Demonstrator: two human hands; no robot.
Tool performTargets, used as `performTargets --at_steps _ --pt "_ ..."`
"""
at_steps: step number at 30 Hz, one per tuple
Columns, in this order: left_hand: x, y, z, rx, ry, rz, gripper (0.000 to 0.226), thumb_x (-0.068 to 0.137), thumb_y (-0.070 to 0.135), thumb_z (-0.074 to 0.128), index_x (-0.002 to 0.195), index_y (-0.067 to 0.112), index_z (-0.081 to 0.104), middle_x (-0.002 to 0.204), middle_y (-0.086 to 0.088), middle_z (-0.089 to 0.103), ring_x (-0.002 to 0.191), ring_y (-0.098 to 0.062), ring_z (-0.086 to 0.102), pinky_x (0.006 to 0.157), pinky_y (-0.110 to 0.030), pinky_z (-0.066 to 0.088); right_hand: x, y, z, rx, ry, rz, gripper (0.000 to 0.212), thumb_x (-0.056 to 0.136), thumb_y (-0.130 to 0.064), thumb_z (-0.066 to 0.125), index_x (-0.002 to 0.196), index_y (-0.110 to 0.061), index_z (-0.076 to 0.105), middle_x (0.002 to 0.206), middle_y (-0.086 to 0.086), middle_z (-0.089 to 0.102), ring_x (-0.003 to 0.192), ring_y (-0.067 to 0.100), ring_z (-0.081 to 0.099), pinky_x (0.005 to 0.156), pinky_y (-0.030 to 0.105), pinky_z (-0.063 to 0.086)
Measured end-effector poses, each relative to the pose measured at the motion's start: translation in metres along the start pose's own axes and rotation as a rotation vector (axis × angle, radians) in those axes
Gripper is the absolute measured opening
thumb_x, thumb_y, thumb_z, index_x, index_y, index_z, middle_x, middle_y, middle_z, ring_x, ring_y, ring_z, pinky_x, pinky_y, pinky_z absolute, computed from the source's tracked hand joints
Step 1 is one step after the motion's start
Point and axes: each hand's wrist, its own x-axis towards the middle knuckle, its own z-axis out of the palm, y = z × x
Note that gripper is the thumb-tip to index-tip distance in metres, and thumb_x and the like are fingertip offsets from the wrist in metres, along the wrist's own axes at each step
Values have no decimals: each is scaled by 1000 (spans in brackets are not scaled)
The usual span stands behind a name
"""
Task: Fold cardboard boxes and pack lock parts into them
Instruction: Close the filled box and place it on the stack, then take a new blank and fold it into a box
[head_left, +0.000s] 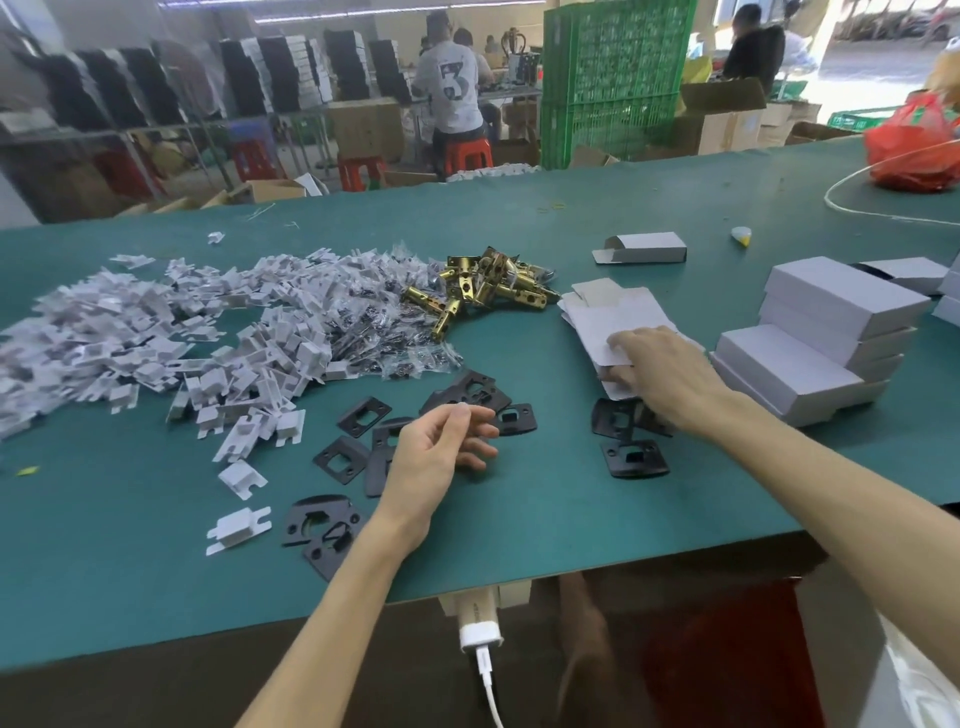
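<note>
A stack of flat white box blanks (613, 319) lies right of centre on the green table (519, 530). My right hand (665, 374) rests on the stack's near end, fingers and thumb pinching the top blank's edge. My left hand (441, 457) hovers with loosely curled fingers and holds nothing, above several black strike plates (358, 415). More black plates (631, 457) lie below my right hand. Brass latch bolts (488, 286) are heaped at centre back. Folded white boxes (815, 343) are stacked at right. One folded box (644, 248) with open flaps lies behind the blanks.
A big heap of white plastic inserts (156, 332) and small screw bags (384, 332) covers the table's left half. A red plastic bag (914, 145) and white cord sit far right. A charger plug (480, 623) hangs at the near edge. People work at benches behind.
</note>
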Motion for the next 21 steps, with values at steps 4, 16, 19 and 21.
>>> performTargets --at_steps 4,16,19,21 --pt "0 0 0 5 -7 7 31 111 20 46 107 7 74 90 -3 78 77 -18 72 67 -24 58 -8 3 -13 278 61 95 38 96 -45 65 119 -15 67 114 15 67 103 37 59 79 41 48" --pt "-2 0 -1 42 -6 13 31 111 20 46 106 10 75 91 -6 78 77 -18 73 68 -25 58 -8 5 -28 259 140 99 30 107 -33 47 112 -12 68 101 21 67 88 42 58 78 47 50" --pt "-1 0 0 27 4 6 30 111 19 46 109 7 74 92 -6 77 76 -18 72 68 -25 59 -12 -4 -35 370 446 23 31 108 -23 43 82 -12 55 70 10 57 69 33 52 62 39 40" --pt "0 -1 0 15 10 0 29 111 18 46 112 5 72 94 -7 77 77 -19 72 69 -26 60 -20 -21 -41 618 535 -36 38 106 -19 49 68 -27 46 57 -10 47 57 6 48 54 20 37"
